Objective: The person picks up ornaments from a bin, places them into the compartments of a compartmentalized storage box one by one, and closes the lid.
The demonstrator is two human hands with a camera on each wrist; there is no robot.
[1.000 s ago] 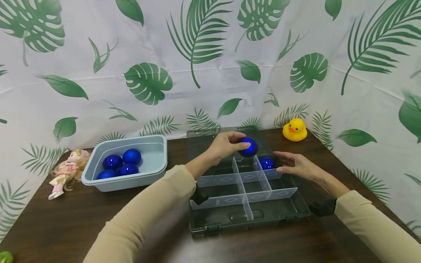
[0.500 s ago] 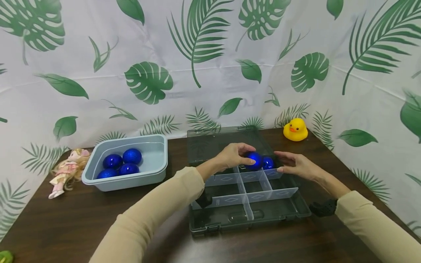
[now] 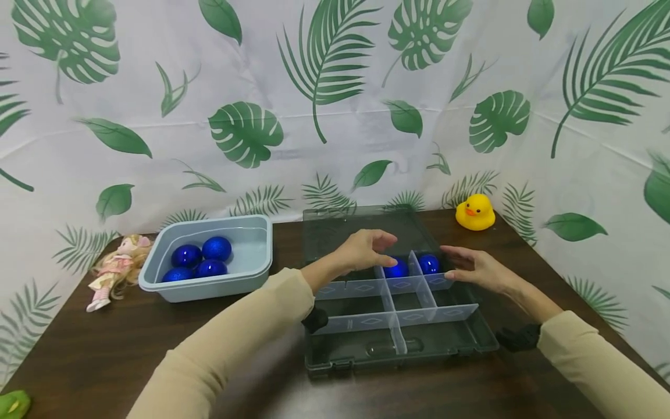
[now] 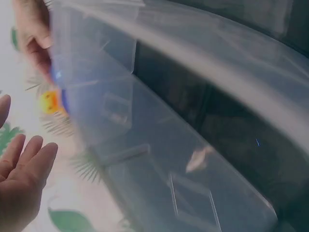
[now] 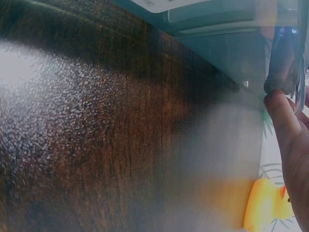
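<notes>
A dark translucent compartment box (image 3: 437,352) lies on the table with its lid (image 3: 340,230) laid back. Two blue balls (image 3: 396,269) sit in adjoining back compartments, separated by a clear divider (image 3: 416,268). Just above the left one of these balls hovers my left hand (image 3: 361,251), fingers spread and holding nothing. Its fingers (image 4: 36,157) also show at the edge of the left wrist view. My right hand (image 3: 483,269) rests at the box's back right corner, fingers extended. In the right wrist view, its thumb (image 5: 282,116) touches the box wall; its other fingers are mostly hidden.
A light blue tub (image 3: 256,278) with several blue balls stands on the left. Beside it lies a doll (image 3: 114,269). A yellow rubber duck (image 3: 475,213) sits at the back right, and a green object (image 3: 14,404) at the front left corner. A leaf-print cloth hangs behind.
My left hand has lowered a blue ball into the back middle compartment, let go of it and drawn slightly up and left. My right hand has stayed at the box corner.
</notes>
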